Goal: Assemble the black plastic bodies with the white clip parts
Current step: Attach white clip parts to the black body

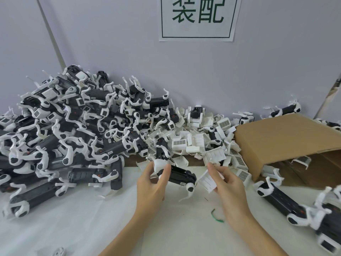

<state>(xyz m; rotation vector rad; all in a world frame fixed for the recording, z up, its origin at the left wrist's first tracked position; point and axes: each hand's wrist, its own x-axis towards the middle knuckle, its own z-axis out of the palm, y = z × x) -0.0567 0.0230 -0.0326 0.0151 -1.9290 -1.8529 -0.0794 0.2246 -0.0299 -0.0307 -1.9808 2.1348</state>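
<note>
Head view of an assembly bench covered by a white sheet. The left hand grips one black plastic body by its white end, thumb and fingers curled round it, and holds it just above the sheet; the body points right, with a white arm hanging from its far end. The right hand pinches a white clip part between thumb and curled fingers, just beside the body's right end; whether the two parts touch cannot be made out. Behind the hands lies a spread of loose white clip parts against the wall, and to the left a tall heap of black-and-white units that covers the bench from wall to near edge. A tilted cardboard box stands at right, its open mouth facing the viewer, with further white parts in shadow inside. More black-and-white units lie at lower right, cut off by the frame edge. A short green strip lies on the sheet near the right wrist. A small white piece is cropped at the bottom edge. On the wall hangs a paper sign with green characters, its top cut off.
</note>
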